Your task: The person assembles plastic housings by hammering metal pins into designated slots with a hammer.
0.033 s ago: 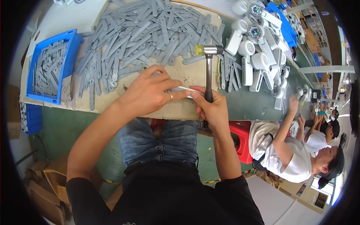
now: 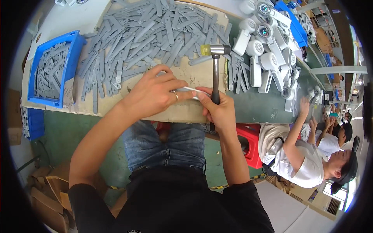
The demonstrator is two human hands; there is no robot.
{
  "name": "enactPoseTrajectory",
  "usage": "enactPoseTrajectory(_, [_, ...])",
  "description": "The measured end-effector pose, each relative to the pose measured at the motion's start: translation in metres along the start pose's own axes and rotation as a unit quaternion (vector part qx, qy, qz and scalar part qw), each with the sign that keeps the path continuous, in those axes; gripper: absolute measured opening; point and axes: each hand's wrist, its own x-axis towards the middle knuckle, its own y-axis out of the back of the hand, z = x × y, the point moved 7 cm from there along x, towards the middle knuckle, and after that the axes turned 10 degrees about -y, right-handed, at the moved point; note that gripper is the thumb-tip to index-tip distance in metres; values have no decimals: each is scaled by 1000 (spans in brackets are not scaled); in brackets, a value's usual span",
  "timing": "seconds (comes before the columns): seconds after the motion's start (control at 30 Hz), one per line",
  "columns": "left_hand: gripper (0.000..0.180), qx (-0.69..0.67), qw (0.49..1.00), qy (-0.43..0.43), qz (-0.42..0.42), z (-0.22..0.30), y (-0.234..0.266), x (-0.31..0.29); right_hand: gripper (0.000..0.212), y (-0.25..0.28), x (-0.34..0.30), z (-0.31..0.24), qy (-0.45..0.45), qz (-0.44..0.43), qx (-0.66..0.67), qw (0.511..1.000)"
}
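My left hand, a ring on one finger, is closed on one end of a thin, pale flat strip. The strip's other end sits between the thumb and fingers of my right hand. That same hand also grips the dark handle of a mallet, whose head, yellow at one end, points away from me. My fingers cover much of the strip. Beyond my hands, a big heap of grey flat strips lies on the cardboard-covered table.
At the left stands a blue crate of grey strips. White handheld fans are piled at the right, with loose grey strips beside them. A co-worker in a white shirt sits to the right, by a red stool.
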Motion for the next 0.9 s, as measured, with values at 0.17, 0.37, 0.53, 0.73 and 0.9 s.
enactPoseTrajectory(0.17, [43,26,999,-19,-11,0,-5,0,32,6,-16,-3,11,-6,-47,999])
enactPoseTrajectory(0.37, [40,33,999,-16,4,-2,-6,-2,42,47,-113,4,143,172,-183,957])
enactPoseTrajectory(0.53, [38,33,999,-13,7,-1,-6,-1,39,34,-119,16,261,212,-290,896])
enactPoseTrajectory(0.73, [36,42,999,-14,8,0,-5,-2,40,36,-124,19,280,224,-274,892])
enactPoseTrajectory(0.9, [33,23,1000,-7,14,-2,-3,-4,42,41,-132,10,222,220,-278,908])
